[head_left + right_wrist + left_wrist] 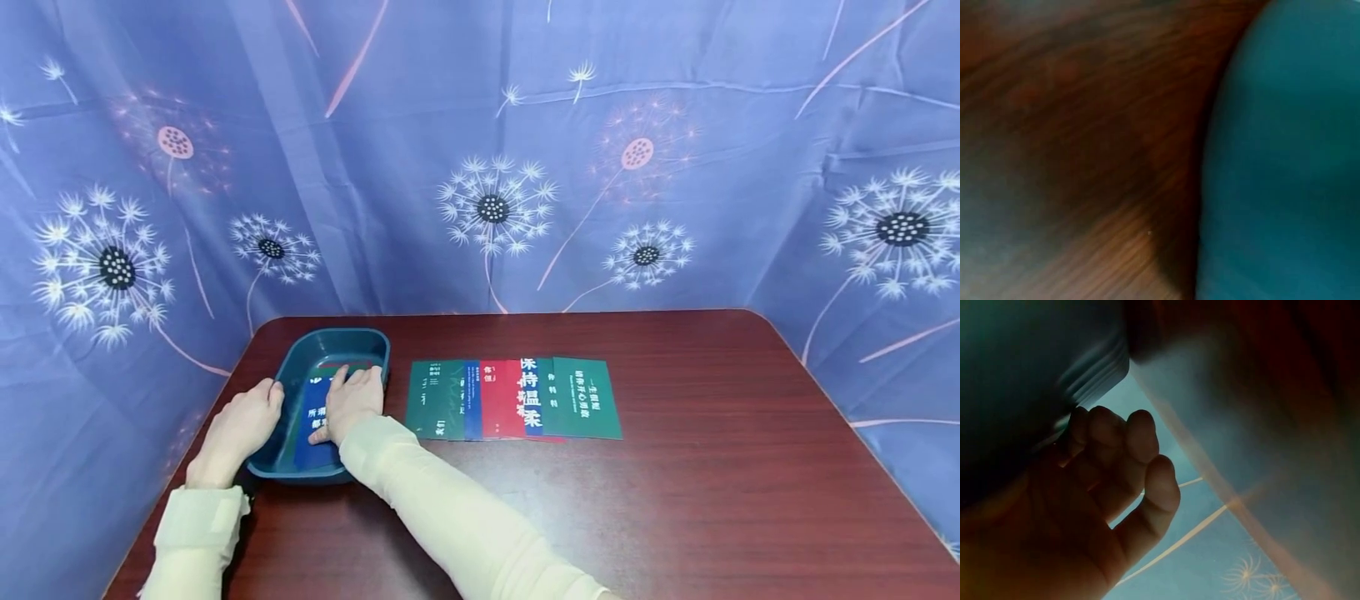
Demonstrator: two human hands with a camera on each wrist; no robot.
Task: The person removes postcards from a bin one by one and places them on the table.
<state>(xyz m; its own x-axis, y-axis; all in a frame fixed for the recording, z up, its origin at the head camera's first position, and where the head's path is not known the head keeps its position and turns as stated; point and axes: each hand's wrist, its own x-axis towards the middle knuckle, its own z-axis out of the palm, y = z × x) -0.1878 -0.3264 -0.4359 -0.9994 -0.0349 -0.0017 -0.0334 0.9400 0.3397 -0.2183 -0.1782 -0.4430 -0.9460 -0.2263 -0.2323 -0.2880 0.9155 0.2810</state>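
Note:
A dark teal plastic tub [300, 354] stands at the left end of the table. Its left rim is held by my left hand [238, 425], whose curled fingers show beside the tub's outer wall in the left wrist view. My right hand [356, 404] reaches over the right rim into the tub. Its thumb and fingers lie spread on a blue card [311, 454] with white lettering; the fingertips are partly hidden. Under the blue card, green and red edges of other cards show. In the right wrist view, only the tub's outer wall [1285, 162] and the table appear.
Right of the tub, a row of overlapping printed cards lies flat: green cards [585, 400], a red card [498, 404] and blue ones [531, 400]. The reddish-brown wooden table [712, 483] meets a blue dandelion-print curtain [405, 208] behind and at both sides.

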